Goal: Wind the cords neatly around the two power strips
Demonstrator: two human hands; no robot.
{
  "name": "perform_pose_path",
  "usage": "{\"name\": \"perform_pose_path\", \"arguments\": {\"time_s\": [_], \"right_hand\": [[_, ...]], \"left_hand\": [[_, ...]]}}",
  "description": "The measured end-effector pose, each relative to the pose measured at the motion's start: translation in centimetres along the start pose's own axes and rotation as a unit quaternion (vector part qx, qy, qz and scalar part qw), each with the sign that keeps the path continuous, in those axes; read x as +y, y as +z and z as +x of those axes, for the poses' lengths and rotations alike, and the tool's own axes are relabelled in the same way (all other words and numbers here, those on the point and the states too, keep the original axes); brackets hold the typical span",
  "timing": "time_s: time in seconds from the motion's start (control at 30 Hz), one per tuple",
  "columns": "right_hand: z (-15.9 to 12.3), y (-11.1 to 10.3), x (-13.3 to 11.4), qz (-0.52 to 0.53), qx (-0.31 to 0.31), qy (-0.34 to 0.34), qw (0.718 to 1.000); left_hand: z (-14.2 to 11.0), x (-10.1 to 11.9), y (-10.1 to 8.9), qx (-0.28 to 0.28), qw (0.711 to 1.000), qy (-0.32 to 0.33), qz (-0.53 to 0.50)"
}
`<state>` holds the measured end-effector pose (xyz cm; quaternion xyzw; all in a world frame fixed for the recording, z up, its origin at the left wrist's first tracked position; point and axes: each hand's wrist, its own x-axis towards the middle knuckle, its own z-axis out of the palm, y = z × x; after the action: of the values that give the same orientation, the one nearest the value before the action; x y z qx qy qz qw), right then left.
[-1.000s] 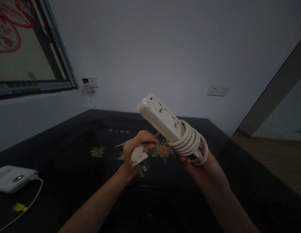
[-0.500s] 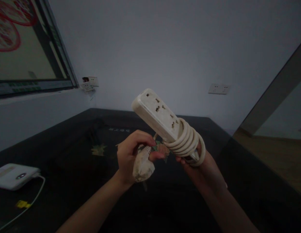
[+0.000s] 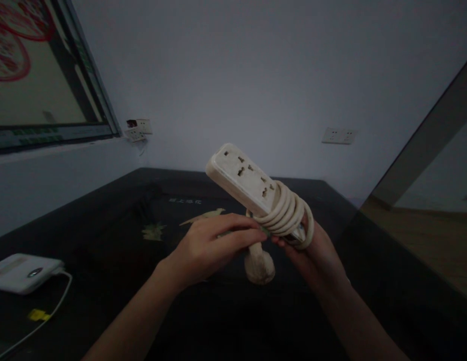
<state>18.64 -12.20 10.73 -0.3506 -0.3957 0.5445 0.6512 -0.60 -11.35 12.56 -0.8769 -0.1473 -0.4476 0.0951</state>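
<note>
A white power strip [image 3: 243,178] is held tilted above the dark table, its sockets facing up and toward me. Its cord [image 3: 289,213] is wound in several loops around the lower right end. My right hand [image 3: 312,250] grips that wound end from below, its fingers partly hidden by the loops. The plug [image 3: 259,265] hangs under the strip. My left hand [image 3: 218,240] has its fingers pressed together on the cord just above the plug; the exact contact is partly hidden behind the fingers.
On the black table [image 3: 173,311] at left lies a white box-shaped device [image 3: 26,273] with a cable and a yellow tag [image 3: 38,315]. Wall sockets [image 3: 338,135] are on the wall behind, and a loose socket plate [image 3: 135,133] hangs near the window.
My left hand has shifted its hold from around the plug to the cord above it. The plug has moved right and now hangs beneath the strip. The strip has dipped slightly.
</note>
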Motion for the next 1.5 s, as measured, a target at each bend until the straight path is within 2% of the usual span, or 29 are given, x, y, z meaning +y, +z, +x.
{"name": "perform_pose_path", "arguments": {"time_s": [0.17, 0.23, 0.37, 0.47, 0.7, 0.87, 1.03, 1.17, 1.27, 1.5], "right_hand": [[0.9, -0.2, 0.9, -0.005, -0.005, -0.008, 1.0], [1.2, -0.4, 1.0, -0.006, -0.012, -0.011, 1.0], [1.6, -1.0, 0.8, -0.03, -0.012, -0.025, 0.999], [1.7, -1.2, 0.6, -0.042, -0.005, -0.036, 0.998], [1.3, -0.8, 0.5, -0.047, 0.021, -0.07, 0.996], [1.6, -1.4, 0.7, -0.076, 0.037, -0.123, 0.989], [1.9, -2.1, 1.7, -0.146, 0.039, -0.161, 0.975], [1.7, -2.1, 2.1, -0.158, 0.041, -0.189, 0.968], [1.5, -1.9, 2.0, -0.195, 0.054, -0.217, 0.955], [0.8, -1.4, 2.0, -0.284, 0.119, -0.28, 0.909]], "left_hand": [[-0.1, -0.1, -1.2, -0.186, 0.981, -0.039, 0.043], [-0.1, 0.0, -1.3, -0.214, 0.975, -0.055, 0.026], [-0.2, 0.0, -0.8, -0.227, 0.972, -0.054, 0.012], [-0.3, -0.2, -0.5, -0.196, 0.98, -0.03, 0.003], [0.3, -0.4, -0.4, -0.031, 0.997, -0.037, -0.066], [0.3, -0.4, 0.7, 0.051, 0.98, -0.139, -0.133], [-0.1, -0.7, 1.9, 0.104, 0.972, -0.17, -0.122], [-0.5, -0.9, 2.2, 0.159, 0.95, -0.238, -0.13], [-0.6, -0.9, 2.0, 0.158, 0.948, -0.252, -0.112], [-0.2, -1.0, 1.7, 0.13, 0.975, -0.179, 0.021]]}}
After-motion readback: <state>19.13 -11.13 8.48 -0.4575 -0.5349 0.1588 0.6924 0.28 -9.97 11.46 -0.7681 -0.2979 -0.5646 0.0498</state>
